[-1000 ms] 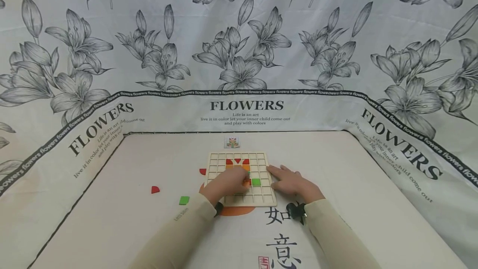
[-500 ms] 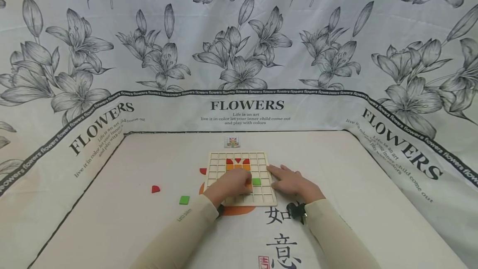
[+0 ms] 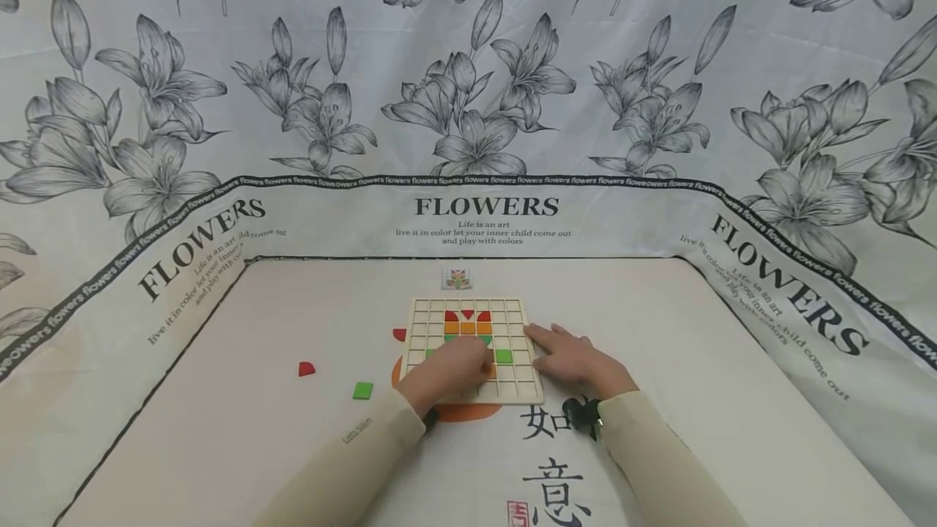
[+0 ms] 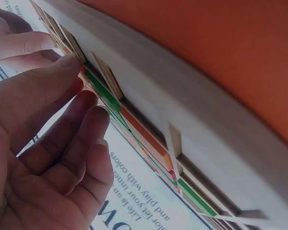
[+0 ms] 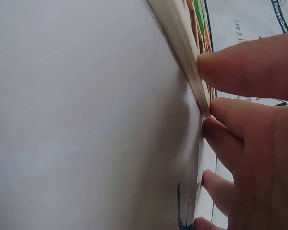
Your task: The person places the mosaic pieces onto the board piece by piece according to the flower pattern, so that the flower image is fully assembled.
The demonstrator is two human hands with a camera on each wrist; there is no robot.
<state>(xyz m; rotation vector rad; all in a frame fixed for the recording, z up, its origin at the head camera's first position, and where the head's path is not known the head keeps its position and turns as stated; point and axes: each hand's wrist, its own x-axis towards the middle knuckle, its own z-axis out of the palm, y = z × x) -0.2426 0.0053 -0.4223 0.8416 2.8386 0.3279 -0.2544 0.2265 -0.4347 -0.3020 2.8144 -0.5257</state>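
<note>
A wooden grid board [image 3: 521,385] lies on the table with red, orange and green tiles in its cells. Over its middle, my left hand [image 3: 450,364] bends its fingers and pinches a small orange tile [image 3: 490,371] at the fingertips; the palm hides several cells. In the left wrist view, the thumb and forefinger of this hand [image 4: 62,91] meet beside a green tile [image 4: 101,88]. My right hand [image 3: 574,356] rests with fairly straight fingers along the board's right edge. Its fingertips touch the wooden rim [image 5: 185,52] in the right wrist view.
Left of the board lie a loose green square tile [image 3: 362,390] and a red quarter-round tile [image 3: 306,368]. Another red tile [image 3: 398,334] sits against the board's left edge. A small pattern card [image 3: 457,279] lies behind the board. A floral cloth [image 3: 483,222] stands around the table.
My left hand has shifted slightly toward me, uncovering more green tiles in the middle rows. The orange tile at its fingertips sits lower on the board. My right hand has stayed put.
</note>
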